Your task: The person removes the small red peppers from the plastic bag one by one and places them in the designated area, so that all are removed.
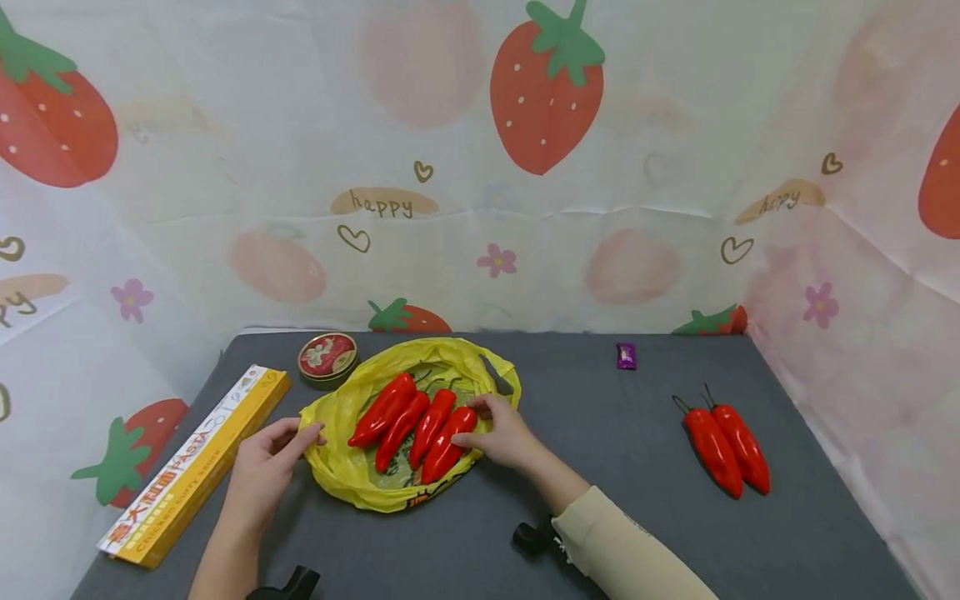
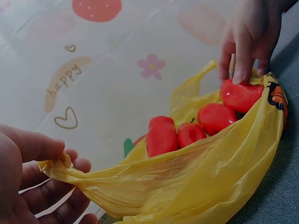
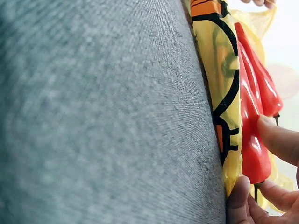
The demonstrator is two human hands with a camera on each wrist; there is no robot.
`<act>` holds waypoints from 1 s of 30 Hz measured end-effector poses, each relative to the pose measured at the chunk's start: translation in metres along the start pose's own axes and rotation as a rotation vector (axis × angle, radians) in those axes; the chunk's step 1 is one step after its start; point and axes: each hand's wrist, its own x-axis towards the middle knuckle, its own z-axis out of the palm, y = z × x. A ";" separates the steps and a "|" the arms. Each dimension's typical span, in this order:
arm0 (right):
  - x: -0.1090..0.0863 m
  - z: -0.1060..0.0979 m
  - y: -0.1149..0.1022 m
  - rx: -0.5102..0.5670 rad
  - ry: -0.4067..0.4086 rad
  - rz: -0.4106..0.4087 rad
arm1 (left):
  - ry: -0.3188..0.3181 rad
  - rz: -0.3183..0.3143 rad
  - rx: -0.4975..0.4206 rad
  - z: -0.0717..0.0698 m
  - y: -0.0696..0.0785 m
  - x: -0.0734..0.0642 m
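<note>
A yellow plastic bag (image 1: 330, 467) lies spread with its mouth wide, several red chili peppers (image 1: 386, 410) side by side in it. My left hand (image 1: 268, 462) is at the bag's left edge; in the left wrist view its thumb and fingers pinch a gathered bit of the rim. At the bag's right side my right hand (image 1: 504, 432) holds the rightmost red chili pepper (image 1: 450, 447). The right wrist view shows the thumb (image 3: 280, 139) on this pepper's side and the other fingers around its stem end, close to the bag.
Two more red chili peppers (image 1: 723, 450) lie on the grey tabletop (image 1: 600, 450) at the right. Behind stands a small purple packet (image 1: 626, 356). A round red tin (image 1: 327, 358) sits behind the bag's left side. Along the left edge lies a long yellow-and-white box (image 1: 197, 467).
</note>
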 end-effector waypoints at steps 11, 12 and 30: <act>0.002 -0.011 0.001 0.146 0.027 0.006 | 0.011 0.003 0.001 -0.002 0.000 0.001; 0.002 -0.013 0.001 0.158 0.020 0.012 | 0.008 0.003 0.000 -0.002 -0.001 0.001; -0.002 -0.024 0.007 0.367 -0.038 0.035 | 0.005 -0.011 0.001 0.000 -0.003 0.003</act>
